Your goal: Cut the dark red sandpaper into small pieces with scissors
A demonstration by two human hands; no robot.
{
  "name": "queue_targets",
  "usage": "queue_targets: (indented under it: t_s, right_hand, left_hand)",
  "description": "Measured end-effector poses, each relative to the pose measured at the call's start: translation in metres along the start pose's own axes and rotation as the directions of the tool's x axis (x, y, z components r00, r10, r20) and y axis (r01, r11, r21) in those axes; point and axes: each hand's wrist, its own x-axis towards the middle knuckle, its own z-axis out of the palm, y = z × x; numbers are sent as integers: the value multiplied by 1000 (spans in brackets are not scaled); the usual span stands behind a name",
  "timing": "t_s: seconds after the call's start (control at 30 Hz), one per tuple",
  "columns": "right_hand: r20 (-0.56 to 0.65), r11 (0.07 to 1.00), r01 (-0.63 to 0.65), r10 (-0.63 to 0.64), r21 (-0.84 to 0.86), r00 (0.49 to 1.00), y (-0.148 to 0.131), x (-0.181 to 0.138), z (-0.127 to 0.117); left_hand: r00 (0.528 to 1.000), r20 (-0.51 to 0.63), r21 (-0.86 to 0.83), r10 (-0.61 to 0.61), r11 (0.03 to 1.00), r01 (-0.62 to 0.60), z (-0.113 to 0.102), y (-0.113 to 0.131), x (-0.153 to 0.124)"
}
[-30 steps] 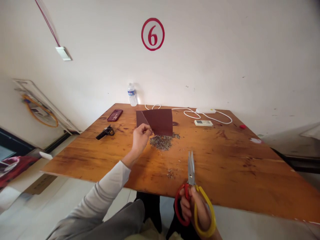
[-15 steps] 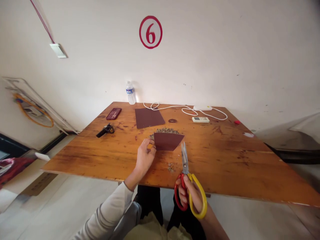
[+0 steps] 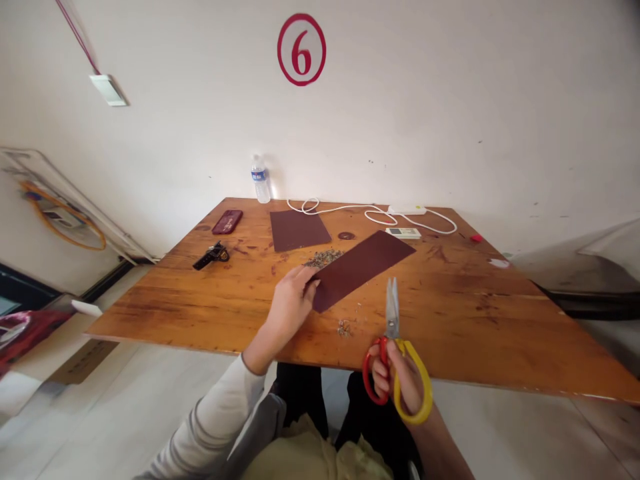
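Observation:
My left hand [image 3: 290,300] pinches the left end of a dark maroon strip [image 3: 365,267], which looks like sandpaper or stiff sheet. The strip slants up to the right above the table. In my right hand [image 3: 400,373] are scissors [image 3: 393,317] with one red and one yellow handle; their blades point away from me, slightly apart. Behind the strip lies a pile of small greyish bits [image 3: 325,257], partly covered from view. A smaller scatter of bits [image 3: 344,327] lies nearer to me. Farther back rests a larger maroon sheet [image 3: 299,231], flat on the wood.
On the wooden table [image 3: 200,313] are a dark red phone [image 3: 227,222], a black strap-like object [image 3: 211,255], a water bottle [image 3: 260,180], a white power strip [image 3: 406,209] with its cord, a white remote [image 3: 403,233] and a round brown disc [image 3: 346,235].
The strip in my left hand has swung round, its far end now up to the right and more of its length showing. My right hand with the scissors has shifted right.

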Motion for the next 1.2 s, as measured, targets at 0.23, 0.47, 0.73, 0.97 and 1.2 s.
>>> queue_targets:
  t_s: [0.23, 0.47, 0.73, 0.97, 1.2]
  right_hand:
    - [-67, 994, 105, -103, 26, 992, -17, -1, -43]
    - [-170, 979, 204, -198, 21, 965, -30, -3, -55]
    - [-168, 979, 195, -183, 57, 969, -24, -6, -59]
    - [-144, 979, 195, -186, 52, 972, -24, -4, -60]
    - [-105, 987, 157, -152, 33, 983, -20, -4, -51]
  left_hand:
    - [828, 558, 315, -54, 937, -151, -34, 21, 4]
    - [642, 767, 202, 17, 942, -267, 10, 14, -4]
    - [845, 517, 518, -135, 836, -183, 39, -18, 47]
    - [858, 513, 439, 32, 849, -293, 29, 4, 49]
    - [806, 592, 437, -2, 840, -320, 75, 26, 56]
